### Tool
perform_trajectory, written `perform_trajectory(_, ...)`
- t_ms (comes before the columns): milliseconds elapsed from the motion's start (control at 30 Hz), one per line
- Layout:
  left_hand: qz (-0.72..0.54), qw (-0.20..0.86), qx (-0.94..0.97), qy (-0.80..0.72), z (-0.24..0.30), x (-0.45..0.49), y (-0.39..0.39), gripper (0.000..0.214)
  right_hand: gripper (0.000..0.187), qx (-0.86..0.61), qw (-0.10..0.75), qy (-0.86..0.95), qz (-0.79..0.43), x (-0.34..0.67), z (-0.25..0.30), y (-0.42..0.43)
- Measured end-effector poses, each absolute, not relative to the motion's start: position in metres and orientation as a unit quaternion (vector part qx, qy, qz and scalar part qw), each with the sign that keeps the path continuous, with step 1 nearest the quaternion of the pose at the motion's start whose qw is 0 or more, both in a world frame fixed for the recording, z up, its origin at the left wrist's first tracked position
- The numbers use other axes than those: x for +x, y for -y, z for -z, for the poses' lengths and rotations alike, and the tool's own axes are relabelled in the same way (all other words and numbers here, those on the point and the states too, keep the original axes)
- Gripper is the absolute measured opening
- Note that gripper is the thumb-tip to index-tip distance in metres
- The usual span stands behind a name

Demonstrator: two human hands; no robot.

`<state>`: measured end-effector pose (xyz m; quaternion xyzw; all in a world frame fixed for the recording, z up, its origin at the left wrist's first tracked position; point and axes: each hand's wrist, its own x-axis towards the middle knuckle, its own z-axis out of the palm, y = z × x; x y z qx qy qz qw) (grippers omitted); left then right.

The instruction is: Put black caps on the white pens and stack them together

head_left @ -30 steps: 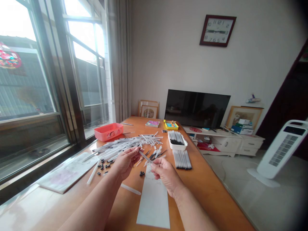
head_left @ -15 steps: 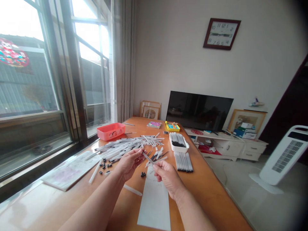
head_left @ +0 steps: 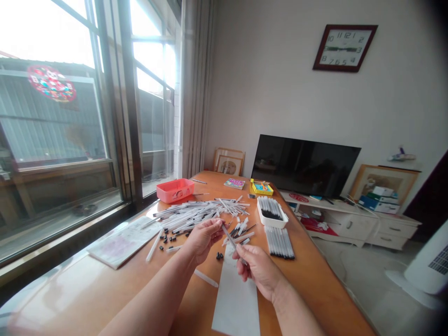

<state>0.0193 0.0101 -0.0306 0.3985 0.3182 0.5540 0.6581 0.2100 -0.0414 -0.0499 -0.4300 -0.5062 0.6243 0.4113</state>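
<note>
A slim pen slants between my two hands above the table. My left hand pinches its upper end between thumb and fingertips. Lower down, my right hand is closed round the other end, which partly shows past the fingers. Beneath them lies a long white paper strip. Small black caps sit just left of the strip, near a loose clear pen tube. Beyond my hands spreads a heap of pen parts, mostly clear tubes and dark-tipped refills.
A pink box stands at the back left, a yellow box at the back right. On the right, a white tray holds pens, with a row of pens before it. A booklet lies left, beside more black caps.
The view has turned left, so the scene sits further right. Both hands still hold the pen; its lower end now shows past my right fingers.
</note>
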Motion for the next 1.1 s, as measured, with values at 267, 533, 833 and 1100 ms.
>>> perform_trajectory(267, -0.508, 0.595, 0.511, -0.356, 0.038, 0.041, 0.001, 0.03, 0.041, -0.422, 0.405, 0.537, -0.608, 0.205, 0.044, 0.046)
perform_trajectory(533, -0.58, 0.454, 0.505, -0.45, 0.035, 0.014, -0.02, 0.032, 0.043, -0.46, 0.5, 0.433, -0.592, 0.216, 0.057, 0.029)
perform_trajectory(833, -0.565, 0.271, 0.538, -0.564, 0.047, -0.003, -0.037, 0.031, 0.039, -0.467, 0.623, 0.28, -0.562, 0.227, 0.056, 0.02)
perform_trajectory(1100, -0.422, 0.185, 0.651, -0.603, 0.03, 0.033, -0.045, 0.022, 0.029, -0.464, 0.676, 0.142, -0.555, 0.239, 0.059, 0.004)
